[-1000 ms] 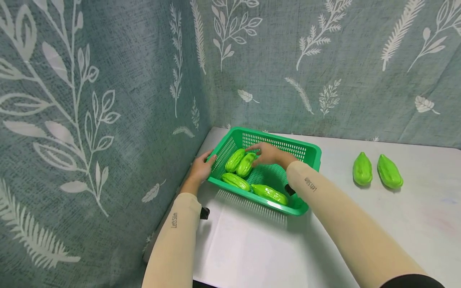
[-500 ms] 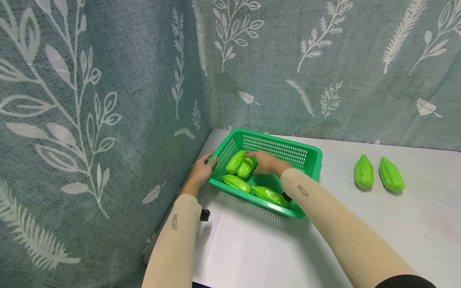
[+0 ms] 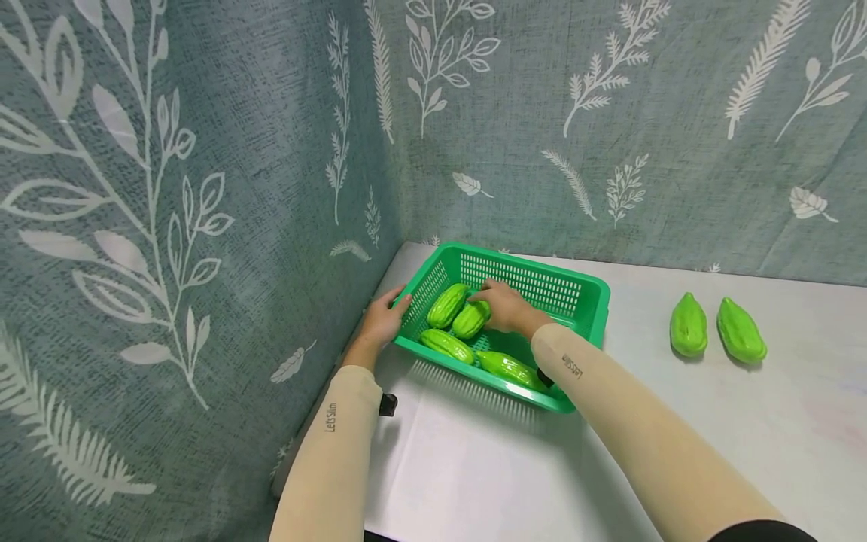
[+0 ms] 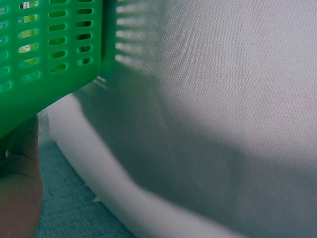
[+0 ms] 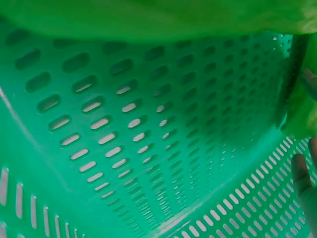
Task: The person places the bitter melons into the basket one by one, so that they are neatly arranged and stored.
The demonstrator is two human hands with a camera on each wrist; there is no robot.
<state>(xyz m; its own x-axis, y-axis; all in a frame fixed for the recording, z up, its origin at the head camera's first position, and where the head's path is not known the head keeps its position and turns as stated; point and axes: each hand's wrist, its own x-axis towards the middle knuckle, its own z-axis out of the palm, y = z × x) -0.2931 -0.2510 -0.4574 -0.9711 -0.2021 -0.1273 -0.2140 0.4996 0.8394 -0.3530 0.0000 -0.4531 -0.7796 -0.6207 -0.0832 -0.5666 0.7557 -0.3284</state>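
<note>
My left hand (image 3: 383, 319) grips the left rim of a green plastic basket (image 3: 596, 301), with the thumb at the rim; in the left wrist view, part of that hand (image 4: 20, 188) shows below the slotted basket wall (image 4: 54, 74). Inside the basket, my right hand (image 3: 509, 307) holds a ribbed green bitter gourd (image 3: 470, 321) by its far right side. Three more bitter gourds lie around it: one at the left (image 3: 448, 305), one near the front wall (image 3: 447, 345), and one at the front right (image 3: 509, 369). In the right wrist view, fingers (image 5: 300, 171) show beside a gourd (image 5: 299, 111).
Two more green gourds, a left one (image 3: 689, 325) and a right one (image 3: 741, 331), lie on the white table (image 3: 813, 391) right of the basket. Leaf-patterned cloth (image 3: 508, 203) hangs behind the table and along its left side.
The right hand has closed on the gourd in the basket's middle, which has turned and shifted slightly right, apart from the left gourd. The left hand has stayed at the rim.
</note>
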